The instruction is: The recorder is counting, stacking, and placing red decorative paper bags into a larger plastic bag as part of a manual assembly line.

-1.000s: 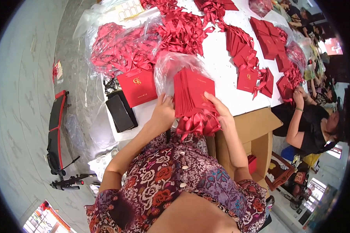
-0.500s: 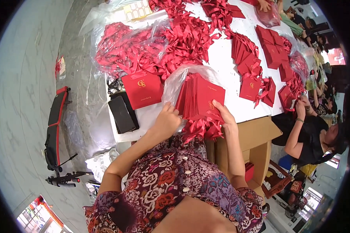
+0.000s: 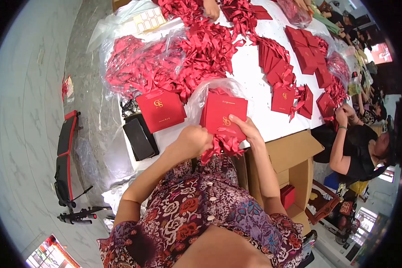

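Table: a long white table point(image 3: 254, 85) runs away from the worker, its far half heaped with loose red ribbon bows point(image 3: 205, 44) and rows of flat red paper bags point(image 3: 306, 51).
Cardboard box: an open brown carton point(image 3: 295, 165) stands just below the table edge to the worker's right; a few red items sit at its bottom, too small to tell apart.
Plastic sacks: clear bags point(image 3: 134, 67) at the near-left of the table hold more ribbon, spilling out at the mouth.
Stack in hand: a bundle of flat red bags point(image 3: 223, 114), bows hanging from the lower edge, is held upright above the near table edge, half inside a thin clear plastic wrap point(image 3: 201, 96).
Handling, as judged: light, stiff card that creases if bent; the wrap looks slippery and the bows soft, so the firm lower edge seems the safest hold.
Left hand: the left hand point(image 3: 194, 140) is closed as a fist at the bundle's lower left corner, among the ribbons.
Right hand: the right hand point(image 3: 248, 131) clasps the lower right edge, fingers spread over the front.
Single bag: one red bag point(image 3: 161, 109) lies flat on the table beside a black case point(image 3: 139, 138).
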Demonstrator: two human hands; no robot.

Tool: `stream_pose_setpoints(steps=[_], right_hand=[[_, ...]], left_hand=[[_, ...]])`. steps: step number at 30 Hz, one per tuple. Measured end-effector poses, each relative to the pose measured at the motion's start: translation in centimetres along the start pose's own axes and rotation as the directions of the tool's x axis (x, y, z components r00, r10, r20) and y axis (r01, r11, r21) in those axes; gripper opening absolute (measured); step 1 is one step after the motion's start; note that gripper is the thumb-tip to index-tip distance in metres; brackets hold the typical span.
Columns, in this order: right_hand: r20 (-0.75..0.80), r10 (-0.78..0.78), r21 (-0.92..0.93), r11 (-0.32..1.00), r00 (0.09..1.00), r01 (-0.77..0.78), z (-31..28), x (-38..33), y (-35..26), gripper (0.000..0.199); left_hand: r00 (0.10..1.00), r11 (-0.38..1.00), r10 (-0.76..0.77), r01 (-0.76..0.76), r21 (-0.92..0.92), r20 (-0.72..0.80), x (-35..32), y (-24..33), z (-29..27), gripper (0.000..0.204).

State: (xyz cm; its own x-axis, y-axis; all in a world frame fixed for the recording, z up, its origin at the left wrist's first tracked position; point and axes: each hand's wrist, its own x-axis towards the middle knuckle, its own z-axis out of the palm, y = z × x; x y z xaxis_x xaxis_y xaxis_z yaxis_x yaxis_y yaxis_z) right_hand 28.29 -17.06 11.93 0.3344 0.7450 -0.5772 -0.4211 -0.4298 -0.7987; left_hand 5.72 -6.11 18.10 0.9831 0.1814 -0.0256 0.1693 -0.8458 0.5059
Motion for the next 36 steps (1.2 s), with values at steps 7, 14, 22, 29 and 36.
stream_pose_setpoints(steps=[7, 14, 22, 29, 36], right_hand=[[-0.004, 0.006, -0.045, 0.999, 1.000, -0.006, -0.2, 1.2, 1.1, 0.040], [0.004, 0.011, -0.003, 1.000, 1.000, -0.011, -0.5, 1.8, 2.2, 0.035], [-0.021, -0.034, -0.026, 0.999, 0.999, 0.033, -0.5, 1.9, 2.9, 0.037], [0.002, -0.142, -0.096, 0.985, 0.990, 0.141, -0.6, 0.8, 2.1, 0.048], [-0.072, -0.174, -0.433, 0.893, 0.982, 0.126, -3.6, -0.4, 3.6, 0.047]], left_hand=[[0.953, 0.998, -0.018, 0.038, 0.058, -0.301, 6.4, 0.5, -0.9, 0.041], [0.992, 0.990, -0.105, 0.112, 0.090, -0.076, 8.1, -0.8, 3.2, 0.052], [0.988, 0.991, -0.103, 0.092, 0.101, 0.111, 8.2, -1.2, 3.3, 0.069], [0.983, 0.989, -0.084, 0.063, 0.135, 0.160, 8.1, -1.4, 3.1, 0.077], [0.985, 0.984, -0.109, 0.088, 0.156, 0.132, 7.9, -0.8, 3.4, 0.084]])
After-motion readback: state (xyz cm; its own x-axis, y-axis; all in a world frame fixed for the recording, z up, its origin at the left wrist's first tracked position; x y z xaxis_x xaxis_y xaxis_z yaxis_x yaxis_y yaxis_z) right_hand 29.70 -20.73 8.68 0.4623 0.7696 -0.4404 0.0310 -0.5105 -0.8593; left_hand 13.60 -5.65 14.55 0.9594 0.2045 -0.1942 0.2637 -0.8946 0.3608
